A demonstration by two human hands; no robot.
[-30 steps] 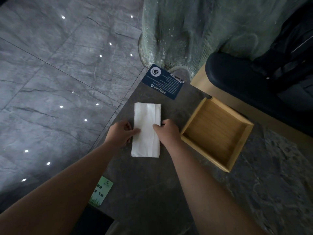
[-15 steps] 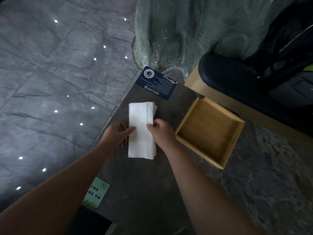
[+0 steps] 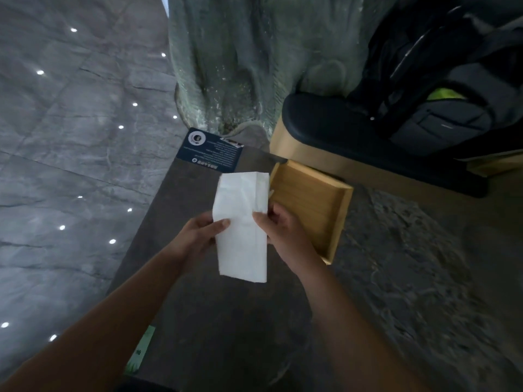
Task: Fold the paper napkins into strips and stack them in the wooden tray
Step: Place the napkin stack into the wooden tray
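A second ago the napkin (image 3: pixel 242 222) lay flat on the table (image 3: pixel 226 321) with a hand on each long edge. Now it is lifted clear and has swung right, so its far right edge overlaps the tray's (image 3: pixel 311 199) left wall in view. The left hand (image 3: pixel 195 236) pinches the left edge, thumb on top, and the right hand (image 3: pixel 280 227) pinches the right edge the same way. The far end has gone a little limp and creased. I judge the fold finished and the strip on its way to the tray, which shows only bare wood, so this would be the first in. The path right is short and open. The tray's near left wall must be cleared. The table's left edge drops to the floor just beside the left hand, and a blue card (image 3: pixel 210 149) lies at the far left corner.
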